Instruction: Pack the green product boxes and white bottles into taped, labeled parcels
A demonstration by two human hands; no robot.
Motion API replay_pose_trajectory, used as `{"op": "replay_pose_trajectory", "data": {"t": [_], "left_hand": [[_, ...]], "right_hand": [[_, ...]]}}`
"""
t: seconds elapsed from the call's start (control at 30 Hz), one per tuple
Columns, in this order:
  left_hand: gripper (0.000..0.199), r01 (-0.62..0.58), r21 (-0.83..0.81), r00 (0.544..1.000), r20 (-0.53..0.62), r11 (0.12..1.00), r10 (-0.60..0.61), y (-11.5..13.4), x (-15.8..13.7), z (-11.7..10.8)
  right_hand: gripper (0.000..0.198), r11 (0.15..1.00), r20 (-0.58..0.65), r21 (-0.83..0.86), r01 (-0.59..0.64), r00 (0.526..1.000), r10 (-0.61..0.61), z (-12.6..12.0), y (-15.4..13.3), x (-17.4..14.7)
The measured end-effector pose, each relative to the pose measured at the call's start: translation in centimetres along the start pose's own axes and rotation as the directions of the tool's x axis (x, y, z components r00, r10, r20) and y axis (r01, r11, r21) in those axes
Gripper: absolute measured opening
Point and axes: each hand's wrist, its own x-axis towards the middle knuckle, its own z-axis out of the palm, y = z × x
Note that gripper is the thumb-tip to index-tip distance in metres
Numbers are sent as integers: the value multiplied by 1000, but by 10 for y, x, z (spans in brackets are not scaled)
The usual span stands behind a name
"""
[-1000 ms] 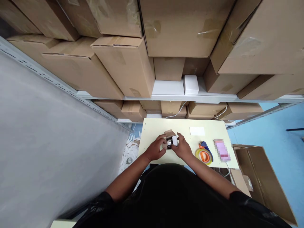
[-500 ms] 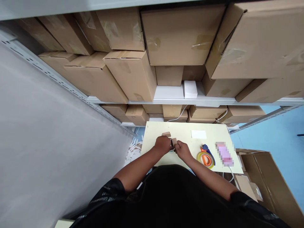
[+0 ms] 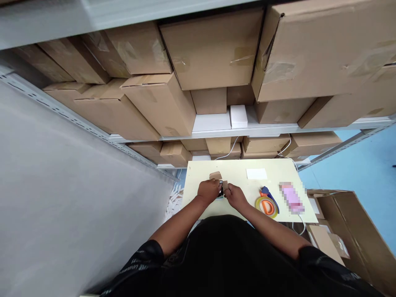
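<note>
Over the pale table, my two hands are close together around a small cardboard box (image 3: 225, 185), mostly covered by my fingers. A brown flap (image 3: 215, 175) sticks out beyond my left hand (image 3: 209, 191), whose fingers are closed on the box's left side. My right hand (image 3: 236, 196) pinches a brown flap on the right side. Between the hands shows something dark with a light edge, too small to name. To the right of my right hand lies a blue and orange tape dispenser (image 3: 266, 203) with a roll of clear yellowish tape.
On the table (image 3: 201, 167) lie a white card (image 3: 256, 173) and a pixelated pink object (image 3: 292, 198) with a white cable. Shelves of cardboard boxes (image 3: 213, 49) rise behind. An open carton (image 3: 343, 222) stands at the right, white paper strips (image 3: 175, 202) at the left.
The camera view has shifted slightly. My left hand has moved a little relative to the box, showing more of the brown flap and a light edge between the hands. Both hands keep their hold.
</note>
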Motion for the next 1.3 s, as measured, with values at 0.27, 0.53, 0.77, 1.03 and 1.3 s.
{"op": "replay_pose_trajectory", "data": {"t": [0.27, 0.53, 0.77, 1.03, 1.3], "left_hand": [[17, -7, -163, 996, -90, 987, -8, -6, 4, -3], [11, -10, -679, 976, -167, 734, -142, -15, -3, -23], [16, 0, -781, 985, -107, 624, -134, -23, -7, -14], [78, -201, -446, 946, -321, 872, 53, -45, -24, -5], [71, -157, -452, 960, -279, 878, 27, -42, -17, 5]], "right_hand": [[7, 985, -28, -170, -4, 1000, -1, -4, -1, 3], [55, 942, -107, -78, 326, 937, -333, -5, -14, 5], [12, 917, 5, -208, 339, 938, -346, 2, -31, 23], [28, 960, -149, -115, 254, 951, -270, 6, -27, 30], [36, 973, -198, 81, 218, 960, -199, 8, -31, 37]]}}
